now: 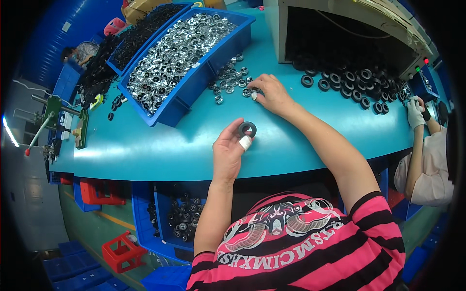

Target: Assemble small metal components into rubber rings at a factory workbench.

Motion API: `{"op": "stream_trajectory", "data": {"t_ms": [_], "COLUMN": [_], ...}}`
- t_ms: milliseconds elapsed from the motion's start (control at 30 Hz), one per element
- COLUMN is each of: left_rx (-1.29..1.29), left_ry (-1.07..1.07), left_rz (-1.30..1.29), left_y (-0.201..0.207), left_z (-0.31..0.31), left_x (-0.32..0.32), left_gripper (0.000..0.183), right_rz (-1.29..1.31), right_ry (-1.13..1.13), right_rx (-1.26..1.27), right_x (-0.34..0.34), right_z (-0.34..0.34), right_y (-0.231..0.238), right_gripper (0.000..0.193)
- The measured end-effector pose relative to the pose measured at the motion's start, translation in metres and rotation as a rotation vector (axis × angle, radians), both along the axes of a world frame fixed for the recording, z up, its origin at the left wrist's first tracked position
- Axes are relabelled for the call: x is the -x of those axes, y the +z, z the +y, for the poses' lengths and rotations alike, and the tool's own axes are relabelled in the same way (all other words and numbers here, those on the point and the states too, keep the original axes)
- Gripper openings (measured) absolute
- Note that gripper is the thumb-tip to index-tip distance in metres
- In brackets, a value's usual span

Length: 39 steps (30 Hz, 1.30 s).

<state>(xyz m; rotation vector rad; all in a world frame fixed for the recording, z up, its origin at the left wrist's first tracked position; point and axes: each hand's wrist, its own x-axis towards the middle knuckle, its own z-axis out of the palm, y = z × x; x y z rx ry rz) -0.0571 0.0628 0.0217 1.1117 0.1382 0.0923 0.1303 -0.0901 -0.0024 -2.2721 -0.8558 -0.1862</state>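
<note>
My left hand is raised over the near part of the table, its fingers and thumb closed on a black ring. White wrapping covers that thumb. Farther off, my right hand reaches to the edge of a loose group of shiny chrome ring-shaped pieces. Its thumb and fingertips close around one chrome piece, partly hidden by the fingers. Left of this group stands a long blue bin heaped with similar shiny pieces.
Black rings lie piled at the right, before a box-like machine. Another blue tray holds thin black parts. A green hand press stands left. A gloved co-worker's hand is at the far right. Red stools stand below.
</note>
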Motion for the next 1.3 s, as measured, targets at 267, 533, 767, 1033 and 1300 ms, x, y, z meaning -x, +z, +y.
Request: {"op": "stream_trajectory", "data": {"t_ms": [267, 533, 767, 1033, 1300], "left_rx": [-0.048, 0.469, 0.519, 0.496, 0.509], "left_ry": [0.031, -0.023, -0.038, -0.073, -0.075], "left_rz": [-0.003, 0.071, 0.177, 0.144, 0.082], "left_y": [0.000, -0.016, -0.019, -0.015, -0.028], "left_z": [-0.007, 0.004, 0.002, -0.005, 0.000], "left_x": [0.000, -0.011, -0.016, -0.021, -0.024], "left_gripper": [0.060, 0.041, 0.054, 0.055, 0.046], "right_rz": [0.189, 0.594, 0.785, 0.861, 0.880], "right_ry": [0.026, 0.181, 0.206, 0.196, 0.227], "right_rx": [-0.111, -0.368, -0.496, -0.568, -0.486], "right_x": [0.027, 0.073, 0.071, 0.068, 0.064], "right_z": [-0.022, -0.033, -0.035, -0.037, -0.040], "right_y": [0.022, 0.032, 0.023, 0.018, 0.015], "right_gripper": [0.026, 0.024, 0.035, 0.037, 0.036]}}
